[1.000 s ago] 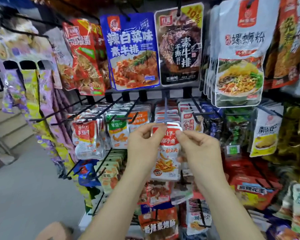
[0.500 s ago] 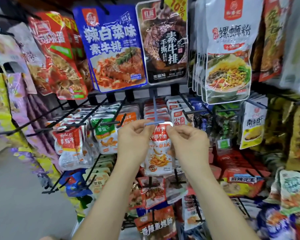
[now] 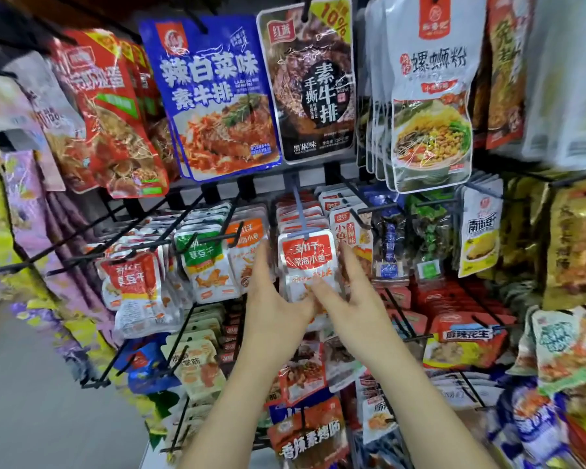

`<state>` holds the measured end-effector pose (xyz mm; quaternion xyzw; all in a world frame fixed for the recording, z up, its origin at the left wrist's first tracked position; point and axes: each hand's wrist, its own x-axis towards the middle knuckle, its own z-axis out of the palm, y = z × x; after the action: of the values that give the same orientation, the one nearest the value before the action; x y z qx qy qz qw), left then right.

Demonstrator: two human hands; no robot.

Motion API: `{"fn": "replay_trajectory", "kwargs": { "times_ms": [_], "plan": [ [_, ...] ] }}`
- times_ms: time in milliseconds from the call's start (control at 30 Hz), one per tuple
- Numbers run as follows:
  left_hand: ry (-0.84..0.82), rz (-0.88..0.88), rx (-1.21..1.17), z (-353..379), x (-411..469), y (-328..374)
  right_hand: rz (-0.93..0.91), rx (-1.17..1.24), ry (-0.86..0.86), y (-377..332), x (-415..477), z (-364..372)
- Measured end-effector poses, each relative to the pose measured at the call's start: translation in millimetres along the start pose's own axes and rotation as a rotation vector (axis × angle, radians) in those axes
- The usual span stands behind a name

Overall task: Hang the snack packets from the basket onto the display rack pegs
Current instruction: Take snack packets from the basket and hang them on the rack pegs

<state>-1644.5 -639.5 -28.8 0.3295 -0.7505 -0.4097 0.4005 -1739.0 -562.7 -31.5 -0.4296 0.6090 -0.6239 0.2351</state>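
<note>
Nearest the camera, two bare forearms reach up from the bottom edge towards the rack. The left hand (image 3: 273, 296) and right hand (image 3: 347, 299) have dropped from the top corners of the red and white packet (image 3: 307, 262), where they were pinching it a second ago, to its lower half. Both hands now look released: the fingers are straight and point upward, the left ones along the packet's left edge, the right ones along its right edge. The thumbs come together near its bottom edge, though blur hides whether they actually press on it.

The packet itself now hangs from the front end of the blue peg (image 3: 300, 211), upright and facing out, at the front of a stack of like packets (image 3: 293, 211) on the same peg. Half a second ago its hole was only being lined up with the peg's tip, so this packet looks hung, and the hands seem to be steadying or letting go of it.

To the left, black pegs (image 3: 142, 245) carry other small packets. Further up hang a large blue packet (image 3: 214, 96) and a dark packet (image 3: 310, 82). The basket is out of view, so how many packets remain cannot be told; the likely next move is to fetch another
</note>
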Motion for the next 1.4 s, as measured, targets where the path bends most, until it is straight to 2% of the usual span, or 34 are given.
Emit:
{"fn": "replay_trajectory", "kwargs": {
  "times_ms": [67,133,233,400,600,700,1100,1400],
  "plan": [
    [-0.062,-0.039,-0.062,3.9,3.2,-8.9,-0.025,-0.007,-0.091,4.6,4.1,1.7],
    [-0.087,-0.01,-0.041,9.0,9.4,-14.1,-0.048,-0.014,-0.106,6.4,11.5,3.6],
    [-0.095,0.026,-0.01,15.5,18.2,-16.0,-0.095,-0.003,-0.071,8.4,21.1,6.6],
    [-0.086,0.044,-0.112,19.7,33.6,-16.4,-0.124,-0.004,0.033,11.9,32.4,15.2],
    [-0.043,0.167,-0.15,17.1,54.6,-3.7,-0.223,-0.008,0.063,-2.2,53.6,11.6],
    [-0.051,0.159,-0.085,16.2,44.7,-11.4,-0.212,-0.03,0.078,8.5,47.5,16.2],
    [-0.158,0.118,-0.085,21.4,46.0,-27.8,-0.146,-0.159,0.059,21.4,49.2,14.0],
    [-0.237,0.024,-0.165,-1.3,41.8,-25.2,-0.113,-0.187,0.011,16.9,53.6,9.7]
  ]
}}
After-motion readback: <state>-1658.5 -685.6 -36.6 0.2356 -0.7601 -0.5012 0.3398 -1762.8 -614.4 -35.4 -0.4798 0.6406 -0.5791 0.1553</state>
